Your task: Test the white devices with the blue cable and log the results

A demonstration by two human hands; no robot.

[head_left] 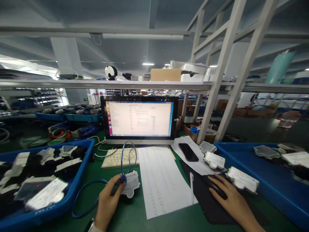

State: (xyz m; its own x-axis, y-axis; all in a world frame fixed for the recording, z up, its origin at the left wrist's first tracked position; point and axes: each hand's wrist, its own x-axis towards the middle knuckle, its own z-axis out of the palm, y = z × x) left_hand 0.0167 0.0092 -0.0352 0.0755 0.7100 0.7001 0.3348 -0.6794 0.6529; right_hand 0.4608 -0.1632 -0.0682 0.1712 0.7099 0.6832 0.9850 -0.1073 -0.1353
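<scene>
My left hand pinches the plug end of a blue cable at the left side of a small white device. Whether the plug is fully seated there cannot be made out. On a black mouse pad, my right hand is wrapped over a black computer mouse. Between the hands lies a printed paper sheet with a white pen along its right edge. Behind them a monitor shows a window with text lists, and a cream keyboard lies partly under the sheet.
A blue bin full of black and white devices stands at left. Another blue bin at right holds several units. White devices and a black phone lie beside the mouse pad. A metal shelf crosses above the monitor.
</scene>
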